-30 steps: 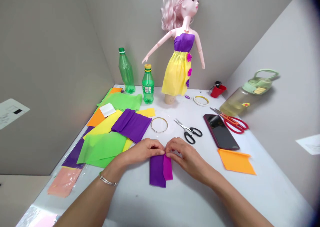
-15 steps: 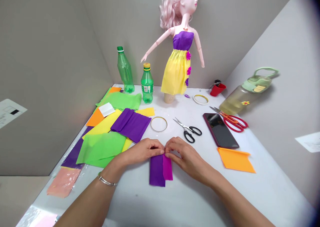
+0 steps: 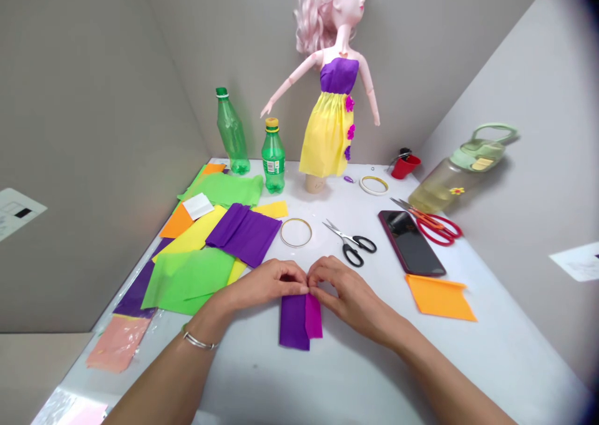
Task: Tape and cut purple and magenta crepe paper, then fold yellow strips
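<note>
At the front middle of the table, my left hand (image 3: 271, 278) pinches the top edge of a dark purple piece of crepe paper (image 3: 293, 325) between thumb and fingers. My right hand (image 3: 339, 288) is closed in a pinch on the top of a narrower magenta piece of crepe paper (image 3: 314, 319). The magenta piece lies against the right edge of the purple one, and the fingertips of both hands nearly meet there. The fingers hide the upper edges of both pieces. Black-handled scissors (image 3: 358, 244) and a tape roll (image 3: 296, 233) lie just beyond my hands.
Green, yellow, purple and orange paper sheets (image 3: 187, 278) cover the left side. At the back stand green bottles (image 3: 274, 163) and a doll (image 3: 327, 131) in a purple-and-yellow dress. A phone (image 3: 412, 244), red scissors (image 3: 437, 225), orange paper (image 3: 440, 299) and a water bottle (image 3: 440, 181) are right.
Both hands keep their pinch on the paper pieces, almost in the same place. The whole view has shifted very slightly.
</note>
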The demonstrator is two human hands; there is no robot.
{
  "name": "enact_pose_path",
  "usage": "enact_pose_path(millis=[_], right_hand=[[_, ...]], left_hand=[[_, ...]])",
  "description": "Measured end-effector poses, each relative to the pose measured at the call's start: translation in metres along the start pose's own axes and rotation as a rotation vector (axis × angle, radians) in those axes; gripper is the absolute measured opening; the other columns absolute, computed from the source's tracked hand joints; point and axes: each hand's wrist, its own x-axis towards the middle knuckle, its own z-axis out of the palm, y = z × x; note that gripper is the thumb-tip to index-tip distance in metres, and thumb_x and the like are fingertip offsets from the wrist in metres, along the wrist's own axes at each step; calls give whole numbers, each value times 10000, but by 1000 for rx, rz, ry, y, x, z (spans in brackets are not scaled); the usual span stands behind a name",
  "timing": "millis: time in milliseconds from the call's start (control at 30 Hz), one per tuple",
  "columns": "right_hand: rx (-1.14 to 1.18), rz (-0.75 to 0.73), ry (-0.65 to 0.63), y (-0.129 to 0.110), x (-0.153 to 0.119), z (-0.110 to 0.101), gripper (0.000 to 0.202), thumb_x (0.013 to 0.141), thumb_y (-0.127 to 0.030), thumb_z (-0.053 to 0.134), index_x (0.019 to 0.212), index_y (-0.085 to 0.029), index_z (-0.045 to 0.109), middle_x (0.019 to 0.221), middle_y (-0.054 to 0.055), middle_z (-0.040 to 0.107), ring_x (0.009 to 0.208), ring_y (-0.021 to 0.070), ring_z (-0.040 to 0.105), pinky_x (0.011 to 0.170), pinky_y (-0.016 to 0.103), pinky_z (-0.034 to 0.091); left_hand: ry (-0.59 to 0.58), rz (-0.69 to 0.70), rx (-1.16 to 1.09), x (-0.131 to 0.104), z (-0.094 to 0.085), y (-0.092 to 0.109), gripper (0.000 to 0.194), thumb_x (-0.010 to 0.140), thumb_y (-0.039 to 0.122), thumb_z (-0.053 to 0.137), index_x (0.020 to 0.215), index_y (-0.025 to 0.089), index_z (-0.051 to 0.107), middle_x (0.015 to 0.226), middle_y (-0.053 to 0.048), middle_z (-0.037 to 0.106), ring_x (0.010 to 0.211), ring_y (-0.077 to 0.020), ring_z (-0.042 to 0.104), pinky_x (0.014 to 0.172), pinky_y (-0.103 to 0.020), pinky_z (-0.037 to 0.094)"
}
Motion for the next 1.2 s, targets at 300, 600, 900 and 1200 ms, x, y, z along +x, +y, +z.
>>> enact_pose_path(millis=[300,600,900,1200], right_hand=[[4,5,3,-1,0,0,102,912,-120,581,888,-213,614,924,25,607,912,193,537,787,317,421],[13,3,1,-3,0,0,108,910,-116,571,869,-209,608,918,33,613,909,197,538,787,324,423],[198,146,58,-5,0,-5,36,925,-247,598,949,-224,611,913,11,622,831,165,564,710,291,417],[594,269,-21,-3,0,-6,289,890,-432,638,1037,-195,560,903,18,623,816,160,562,700,274,444]], left_hand=[[13,-23,-27,-1,1,-3,143,871,297,623,901,170,682,961,-31,673,886,-170,594,811,-258,448],[21,-21,-27,-1,2,-2,147,869,299,606,900,175,678,930,-22,662,853,-163,584,783,-254,450],[76,1,-54,-1,0,3,138,869,286,615,867,160,670,930,-27,646,844,-153,571,779,-245,434],[113,18,-143,-2,-2,7,179,879,326,621,878,150,656,907,-34,632,795,-145,537,717,-244,402]])
